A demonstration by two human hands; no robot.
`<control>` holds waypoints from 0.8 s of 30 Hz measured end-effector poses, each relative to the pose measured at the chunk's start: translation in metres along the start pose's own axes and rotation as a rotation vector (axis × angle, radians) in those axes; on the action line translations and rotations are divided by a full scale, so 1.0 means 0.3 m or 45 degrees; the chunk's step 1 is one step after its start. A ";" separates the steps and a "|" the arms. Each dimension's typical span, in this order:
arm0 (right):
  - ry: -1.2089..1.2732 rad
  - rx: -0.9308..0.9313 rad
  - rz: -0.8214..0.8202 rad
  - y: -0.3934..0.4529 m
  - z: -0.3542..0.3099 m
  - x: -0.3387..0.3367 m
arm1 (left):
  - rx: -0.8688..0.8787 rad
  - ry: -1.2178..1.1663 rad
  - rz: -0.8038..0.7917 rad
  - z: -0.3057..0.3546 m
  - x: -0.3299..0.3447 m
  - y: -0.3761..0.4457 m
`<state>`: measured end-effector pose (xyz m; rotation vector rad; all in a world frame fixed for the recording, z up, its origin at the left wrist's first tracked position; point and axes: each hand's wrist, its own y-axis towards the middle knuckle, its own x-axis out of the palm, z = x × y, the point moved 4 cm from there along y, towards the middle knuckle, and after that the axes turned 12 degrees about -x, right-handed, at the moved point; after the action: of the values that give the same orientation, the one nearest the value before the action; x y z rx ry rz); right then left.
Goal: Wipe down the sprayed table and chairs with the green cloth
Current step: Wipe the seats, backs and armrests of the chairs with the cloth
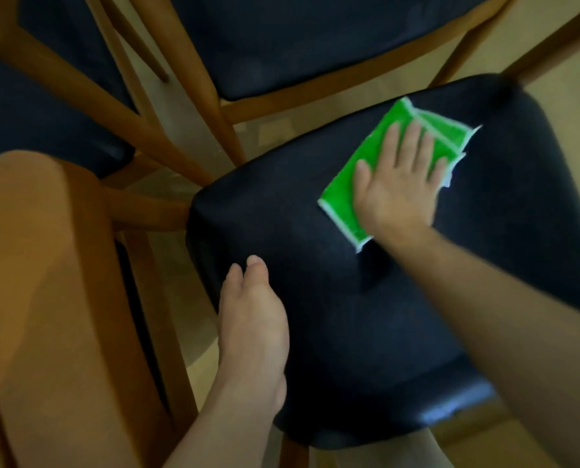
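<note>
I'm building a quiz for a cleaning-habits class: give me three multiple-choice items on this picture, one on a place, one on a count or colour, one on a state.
1. Where does the folded green cloth lie?
A. on the floor
B. on the nearest dark padded chair seat
C. on a wooden chair back

2. How many dark padded seats show?
A. one
B. two
C. at least three

3. How is the right hand placed?
A. flat, fingers spread, pressing the cloth
B. in a fist beside the cloth
C. pinching a corner of the cloth in the air

Answers: 1 B, dark seat shows all round the cloth; 2 C, two more seats lie beyond the nearest one; 3 A, straight fingers lie on top of the cloth.
</note>
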<state>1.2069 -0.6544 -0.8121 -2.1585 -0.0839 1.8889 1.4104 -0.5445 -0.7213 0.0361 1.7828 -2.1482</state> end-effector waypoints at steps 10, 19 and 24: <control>0.129 -0.977 -0.289 -0.536 -0.408 0.171 | 0.136 0.038 0.172 0.020 0.047 -0.002; -0.040 -0.363 -0.035 -0.128 0.295 0.000 | 0.385 0.342 0.158 0.003 0.220 -0.010; 0.059 0.179 0.055 -0.074 0.533 -0.052 | 0.377 0.351 0.093 -0.026 0.279 0.010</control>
<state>1.0508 -0.6102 -0.8096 -2.1238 0.1020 1.8086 1.3313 -0.5582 -0.7457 0.4835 1.5505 -2.4283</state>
